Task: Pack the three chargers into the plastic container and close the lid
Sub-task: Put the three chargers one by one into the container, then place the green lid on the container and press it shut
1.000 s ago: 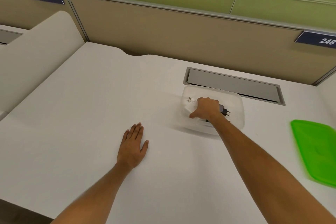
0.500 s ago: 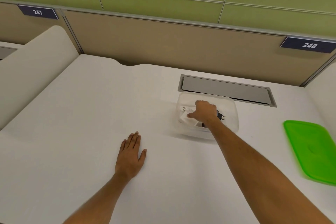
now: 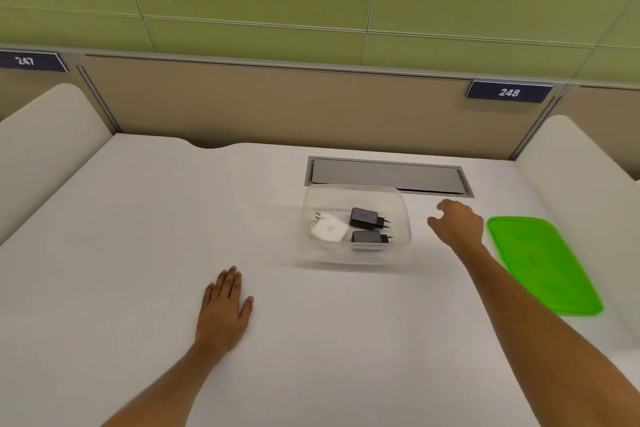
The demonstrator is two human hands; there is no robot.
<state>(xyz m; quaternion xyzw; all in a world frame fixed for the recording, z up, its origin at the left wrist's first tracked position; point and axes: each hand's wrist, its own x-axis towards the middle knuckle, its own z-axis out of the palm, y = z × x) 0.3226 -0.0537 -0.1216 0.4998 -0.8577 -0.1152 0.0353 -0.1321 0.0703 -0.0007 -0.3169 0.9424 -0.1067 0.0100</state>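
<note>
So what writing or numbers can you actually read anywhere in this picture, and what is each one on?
"247": white digits on the dark blue plate on the partition at far left, somewhat blurred.
"248": white digits on the dark blue plate on the partition at right.
The white charger in the clear container bears a faint grey mark, too blurred to read.
The two black chargers and the green lid show no readable text.

The clear plastic container (image 3: 356,198) sits open on the white desk. Inside lie three chargers: a white square charger (image 3: 329,228) at the left, and two black chargers, one (image 3: 364,218) farther back, one (image 3: 367,237) nearer, prongs pointing right. The green lid (image 3: 543,263) lies flat, well to the right.
</note>
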